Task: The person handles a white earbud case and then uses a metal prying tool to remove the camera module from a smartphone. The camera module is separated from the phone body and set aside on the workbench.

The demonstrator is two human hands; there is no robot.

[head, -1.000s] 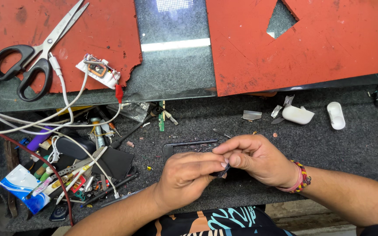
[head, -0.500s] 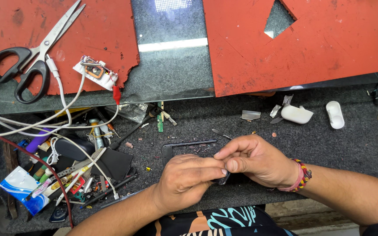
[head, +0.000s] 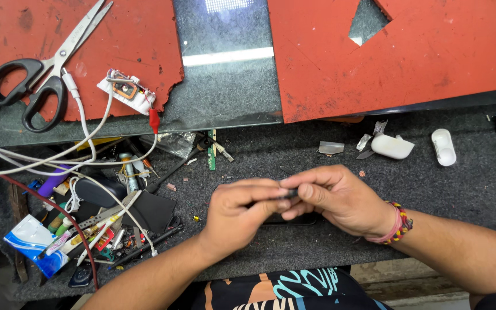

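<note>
My left hand (head: 241, 213) and my right hand (head: 334, 198) meet over the dark grey mat (head: 294, 155) near its front edge. Both pinch a small dark object (head: 289, 195) between fingertips and thumbs; its shape is mostly hidden by my fingers. A thin dark flat piece (head: 294, 219) lies on the mat just under my hands. My right wrist wears a beaded bracelet (head: 398, 224).
Black-handled scissors (head: 35, 69) lie on a red sheet (head: 116, 46) at the back left, beside a small white circuit module (head: 126, 92) with white cables. A second red sheet (head: 431, 51) lies back right. White earbud case halves (head: 392, 146) (head: 444, 147) sit right. Tool clutter (head: 104, 224) fills the left.
My hands stayed together over the mat and shifted slightly; my fingers have turned the small dark object between them. Nothing else has moved.
</note>
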